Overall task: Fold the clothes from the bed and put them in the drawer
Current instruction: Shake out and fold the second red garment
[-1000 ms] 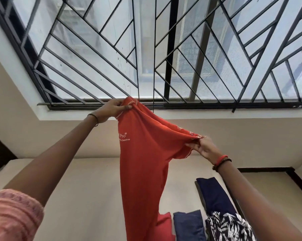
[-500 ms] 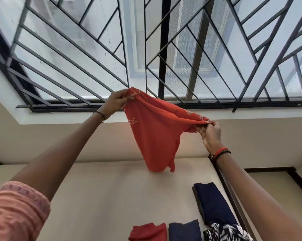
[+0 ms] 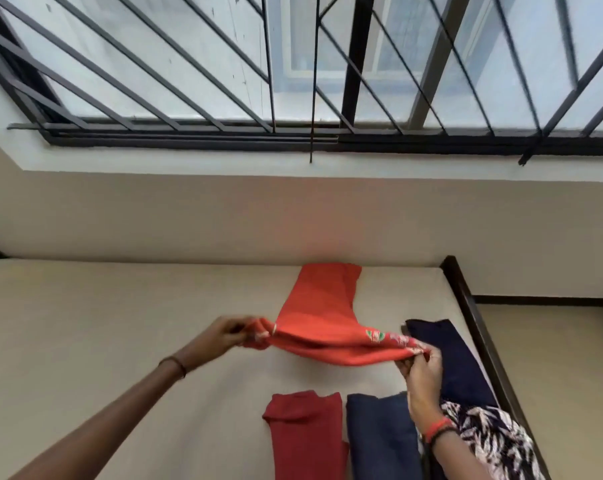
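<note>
An orange-red shirt [image 3: 319,317] lies stretched over the beige bed [image 3: 102,327], its far end reaching toward the wall. My left hand [image 3: 227,336] pinches its near left corner, and my right hand [image 3: 421,370] pinches the near right corner beside a small printed logo. The near edge sags between both hands just above the mattress. Folded clothes lie closer to me: a dark red piece [image 3: 307,434], a blue piece [image 3: 379,438], a navy piece [image 3: 445,358] and a black-and-white patterned piece [image 3: 490,441]. No drawer is in view.
A dark wooden bed frame [image 3: 473,323] runs along the right side, with floor [image 3: 549,375] beyond it. A beige wall [image 3: 189,216] and a barred window [image 3: 293,64] stand behind the bed.
Both hands have come down from window height to just above the mattress, bringing the orange-red shirt with them. Its lower part now lies flat on the bed instead of hanging.
</note>
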Demonstrator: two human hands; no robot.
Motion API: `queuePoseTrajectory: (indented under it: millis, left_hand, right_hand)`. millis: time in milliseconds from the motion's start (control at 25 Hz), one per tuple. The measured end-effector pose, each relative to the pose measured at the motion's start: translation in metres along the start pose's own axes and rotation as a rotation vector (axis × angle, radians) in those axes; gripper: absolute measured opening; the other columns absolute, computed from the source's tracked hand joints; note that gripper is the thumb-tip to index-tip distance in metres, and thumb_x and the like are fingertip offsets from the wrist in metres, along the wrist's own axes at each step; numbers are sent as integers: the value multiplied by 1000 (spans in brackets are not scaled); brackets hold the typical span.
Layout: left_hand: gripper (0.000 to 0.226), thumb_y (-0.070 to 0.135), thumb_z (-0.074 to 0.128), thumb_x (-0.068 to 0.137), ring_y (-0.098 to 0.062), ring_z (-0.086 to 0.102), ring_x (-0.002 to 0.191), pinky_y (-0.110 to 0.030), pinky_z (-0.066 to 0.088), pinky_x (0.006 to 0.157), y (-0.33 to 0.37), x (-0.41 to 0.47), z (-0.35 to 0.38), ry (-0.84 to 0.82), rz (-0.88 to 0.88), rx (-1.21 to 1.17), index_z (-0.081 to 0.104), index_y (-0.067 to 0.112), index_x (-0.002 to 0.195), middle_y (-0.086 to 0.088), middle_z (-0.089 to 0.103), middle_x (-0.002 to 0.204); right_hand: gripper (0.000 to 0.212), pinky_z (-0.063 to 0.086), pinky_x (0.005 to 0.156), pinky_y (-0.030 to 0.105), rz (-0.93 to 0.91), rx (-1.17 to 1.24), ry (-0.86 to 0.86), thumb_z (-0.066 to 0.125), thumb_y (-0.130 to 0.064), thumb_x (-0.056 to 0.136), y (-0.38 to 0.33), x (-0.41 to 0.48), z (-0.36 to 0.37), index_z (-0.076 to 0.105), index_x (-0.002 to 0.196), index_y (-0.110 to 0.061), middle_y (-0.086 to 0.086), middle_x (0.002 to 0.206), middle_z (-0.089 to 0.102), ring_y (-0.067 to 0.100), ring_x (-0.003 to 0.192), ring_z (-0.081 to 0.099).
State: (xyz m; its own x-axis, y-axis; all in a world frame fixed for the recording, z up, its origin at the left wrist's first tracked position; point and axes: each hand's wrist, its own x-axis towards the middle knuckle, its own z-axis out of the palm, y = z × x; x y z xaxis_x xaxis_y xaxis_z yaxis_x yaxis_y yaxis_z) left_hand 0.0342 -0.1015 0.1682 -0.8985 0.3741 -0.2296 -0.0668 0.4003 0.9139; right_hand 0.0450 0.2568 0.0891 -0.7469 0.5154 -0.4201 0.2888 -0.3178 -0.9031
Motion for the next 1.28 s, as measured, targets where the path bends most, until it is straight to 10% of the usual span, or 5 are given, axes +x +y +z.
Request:
queuePoseTrajectory:
  millis: [320,480,680,1040,1280]
  left_hand:
    - [14,10,60,90,-7,64,101,-20,48,90,-124,-75,68,-93,-132,-149,73,11,96,1,72,106]
    - [14,5,60,88,-13,65,103,-21,48,91,-140,-89,81,39,-199,-238,69,-4,93,-6,71,106]
    - [11,18,60,92,-12,39,63,-19,31,57,-148,-90,88,167,-274,-309,71,20,94,1,53,67]
    - [45,46,74,72,-4,67,99,-10,50,76,-151,-52,75,376,-433,-472,67,25,111,11,73,101]
    - [23,20,61,90,-8,69,95,-11,51,71,-137,-7,55,349,-468,-474,67,20,113,6,74,101]
  right_hand:
    - [37,52,53,10,-19,-377,43,32,10,96,101,-39,-56,55,99,-19,17,97,58,-5,62,65]
    - [27,38,63,-4,-189,-631,29,42,8,93,95,-32,-45,58,114,1,14,99,61,20,84,64]
    - [23,44,75,26,-300,-883,-128,48,-4,93,77,20,12,65,107,-10,13,97,69,28,88,63]
    - [51,44,86,39,-291,-1196,-441,45,-4,91,93,79,142,37,142,-2,32,114,60,44,106,57]
    - [111,6,117,28,-297,-1337,-1233,72,-38,69,164,-21,139,4,151,-6,3,156,9,20,146,5]
